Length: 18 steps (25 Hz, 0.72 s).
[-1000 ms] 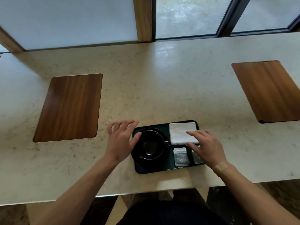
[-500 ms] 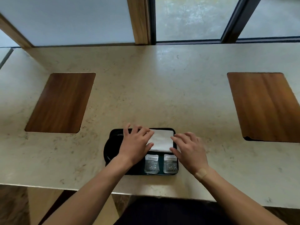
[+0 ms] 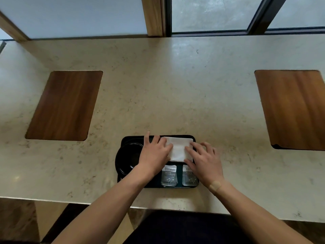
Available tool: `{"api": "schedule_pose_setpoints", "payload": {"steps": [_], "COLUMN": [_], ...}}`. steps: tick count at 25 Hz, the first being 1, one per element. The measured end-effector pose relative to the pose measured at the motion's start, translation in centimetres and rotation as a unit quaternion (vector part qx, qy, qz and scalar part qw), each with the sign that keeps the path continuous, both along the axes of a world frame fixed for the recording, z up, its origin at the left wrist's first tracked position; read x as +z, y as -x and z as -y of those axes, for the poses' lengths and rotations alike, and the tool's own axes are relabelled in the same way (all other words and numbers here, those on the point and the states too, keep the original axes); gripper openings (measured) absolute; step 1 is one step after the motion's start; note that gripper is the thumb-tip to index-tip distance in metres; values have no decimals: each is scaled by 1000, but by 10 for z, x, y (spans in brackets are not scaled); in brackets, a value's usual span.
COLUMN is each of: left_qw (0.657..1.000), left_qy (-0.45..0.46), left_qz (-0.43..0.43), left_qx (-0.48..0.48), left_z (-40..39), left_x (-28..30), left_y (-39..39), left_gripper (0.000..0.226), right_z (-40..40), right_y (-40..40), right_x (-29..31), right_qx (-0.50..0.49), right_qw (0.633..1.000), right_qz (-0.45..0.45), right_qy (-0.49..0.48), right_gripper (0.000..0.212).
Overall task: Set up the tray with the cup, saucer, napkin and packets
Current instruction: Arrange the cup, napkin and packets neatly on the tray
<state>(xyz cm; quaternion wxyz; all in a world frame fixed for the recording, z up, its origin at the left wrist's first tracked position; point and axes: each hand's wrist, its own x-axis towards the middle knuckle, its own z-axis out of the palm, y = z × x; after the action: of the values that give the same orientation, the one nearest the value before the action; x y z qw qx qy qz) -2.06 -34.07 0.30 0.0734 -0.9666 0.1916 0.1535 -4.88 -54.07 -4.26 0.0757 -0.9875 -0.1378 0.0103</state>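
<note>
A dark tray [image 3: 179, 173] lies near the counter's front edge. On its left sits a black cup [image 3: 131, 154] on a black saucer [image 3: 120, 166], partly hidden under my left hand [image 3: 154, 155]. A white folded napkin [image 3: 179, 150] fills the tray's far right part. Two grey packets [image 3: 169, 176] [image 3: 189, 179] lie side by side in front of it. My left hand rests flat with its fingertips on the napkin's left edge. My right hand [image 3: 204, 161] lies flat with its fingers on the napkin's right edge and partly covers the right packet.
The pale stone counter [image 3: 175, 85] has two wooden inlays, one at the left [image 3: 65, 104] and one at the right [image 3: 292, 108]. Windows with a wooden post [image 3: 153, 14] run along the back. The counter's front edge [image 3: 175, 207] is close to my body.
My left hand moved from the left of the cup across it onto the napkin's left edge. My right hand stayed at the napkin's right side. The view shifted, so the tray sits more central.
</note>
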Motion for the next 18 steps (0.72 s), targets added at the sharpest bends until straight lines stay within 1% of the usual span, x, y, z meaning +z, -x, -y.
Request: {"api": "schedule_pose_setpoints", "payload": {"steps": [3,6,9,11,18], "left_qw": [1000,1000,1000,1000,1000], "left_qy": [-1,-4,1,2,5], "left_qz": [-6,-3,2,5,6], "left_qx": [2,3,1,0,3], "left_z": [3,5,6,5,5], "left_x": [2,1,-1,-1,0], "left_y": [-1,1,3,3,0], "left_gripper": [40,41,43,43,44], "right_z": [-3,-8,-8,-6,-7], "right_y": [-2,-7,-9,-11,-13], "right_x": [-4,-5,-6,-5,-4], "right_qx": [-9,-10,-14,-12,-10], "right_qw": [1000,1000,1000,999,999], "right_qz": [10,1,-18,-29,-34], "right_qy": [7,18,22,20,30], "right_gripper": [35,41,38,41,42]}}
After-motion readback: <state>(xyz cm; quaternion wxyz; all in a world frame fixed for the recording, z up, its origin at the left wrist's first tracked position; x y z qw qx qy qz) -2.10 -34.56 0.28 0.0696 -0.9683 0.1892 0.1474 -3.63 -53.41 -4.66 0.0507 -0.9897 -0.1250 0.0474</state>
